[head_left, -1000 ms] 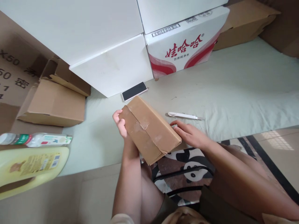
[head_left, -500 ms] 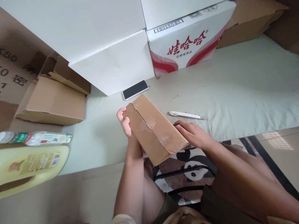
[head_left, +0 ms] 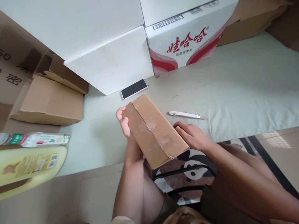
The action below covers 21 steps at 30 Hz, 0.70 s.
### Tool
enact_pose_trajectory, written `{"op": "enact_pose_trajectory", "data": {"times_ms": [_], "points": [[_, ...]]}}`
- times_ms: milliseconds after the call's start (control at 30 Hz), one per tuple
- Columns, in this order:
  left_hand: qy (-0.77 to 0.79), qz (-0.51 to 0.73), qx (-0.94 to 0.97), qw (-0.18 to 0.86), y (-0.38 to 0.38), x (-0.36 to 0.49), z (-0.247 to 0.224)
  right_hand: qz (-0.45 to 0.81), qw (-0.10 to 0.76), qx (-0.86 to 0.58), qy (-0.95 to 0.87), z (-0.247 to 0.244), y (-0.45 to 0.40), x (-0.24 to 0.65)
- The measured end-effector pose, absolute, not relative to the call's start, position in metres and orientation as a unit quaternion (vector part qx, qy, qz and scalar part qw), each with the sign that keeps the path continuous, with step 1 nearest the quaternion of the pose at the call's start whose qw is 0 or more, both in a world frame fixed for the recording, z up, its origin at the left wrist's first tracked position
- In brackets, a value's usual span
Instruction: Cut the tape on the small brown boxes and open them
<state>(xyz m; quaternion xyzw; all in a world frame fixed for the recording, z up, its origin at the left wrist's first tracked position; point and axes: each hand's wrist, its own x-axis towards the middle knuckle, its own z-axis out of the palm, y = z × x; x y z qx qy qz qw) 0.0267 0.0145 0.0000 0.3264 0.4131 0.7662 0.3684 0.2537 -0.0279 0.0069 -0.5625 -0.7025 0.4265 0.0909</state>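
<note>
A brown cardboard box [head_left: 151, 132] with a seam running along its top face is tilted in front of me, over the near edge of the table. My left hand [head_left: 123, 121] grips its left end, fingers curled over the edge. At the right long side, my right hand [head_left: 190, 133] is closed against the box, and part of its fingers is hidden by it. Just beyond that hand lies a white utility knife [head_left: 187, 114], its blade end pointing right. A phone [head_left: 134, 89] with a dark screen rests behind the box.
Large white cartons [head_left: 112, 60] and a white-and-red water carton [head_left: 187, 43] stand at the back. More brown boxes [head_left: 51, 99] are on the left, near a clear plastic bottle [head_left: 39, 139] and a yellow jug [head_left: 32, 168]. A panda-patterned chair [head_left: 196, 171] is below the table edge.
The box has tipped slightly, its near end a little lower in view. Both hands keep their places on it. The view has shifted slightly.
</note>
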Motion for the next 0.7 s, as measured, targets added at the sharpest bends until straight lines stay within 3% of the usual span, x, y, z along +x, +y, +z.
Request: {"op": "enact_pose_trajectory", "data": {"times_ms": [700], "points": [[0.419,0.753,0.348,0.370,0.0147,0.0243,-0.0072,0.431,0.075,-0.570,-0.696,0.0091,-0.0264,0.2527]]}}
